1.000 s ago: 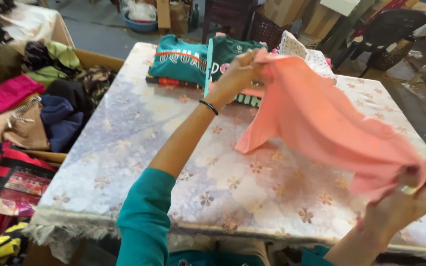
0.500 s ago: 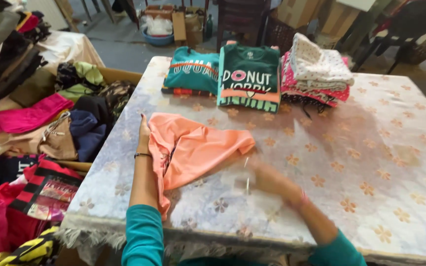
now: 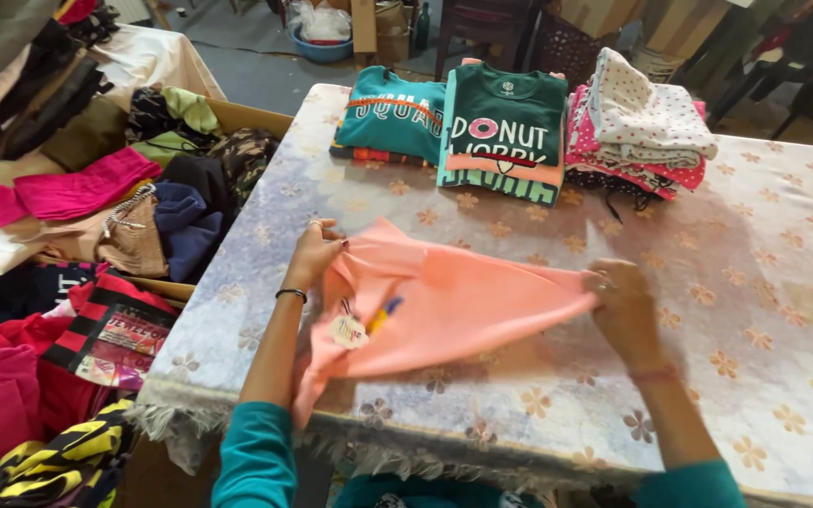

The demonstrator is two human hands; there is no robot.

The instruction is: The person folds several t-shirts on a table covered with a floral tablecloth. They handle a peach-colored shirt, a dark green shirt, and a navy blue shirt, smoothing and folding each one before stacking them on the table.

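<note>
Head view is showing the left hand (image 3: 312, 252) and right hand (image 3: 621, 303) each closing its grip on the peach garment (image 3: 454, 306), stretching it flat across the worktop (image 3: 783, 282) toward nine and three o'clock.

Salmon-pink cloth garment (image 3: 454, 306) w/ round paper tag, half-folded, flat on table in front of me, near front edge.

Your teal sleeves are pushed up past both elbows, forearms bare. Your left hand (image 3: 315, 252) has a thin black wristband (image 3: 290, 294); your right hand (image 3: 623, 303) has a finger ring (image 3: 600, 285) and a thin pink wrist thread (image 3: 656, 375).
</note>
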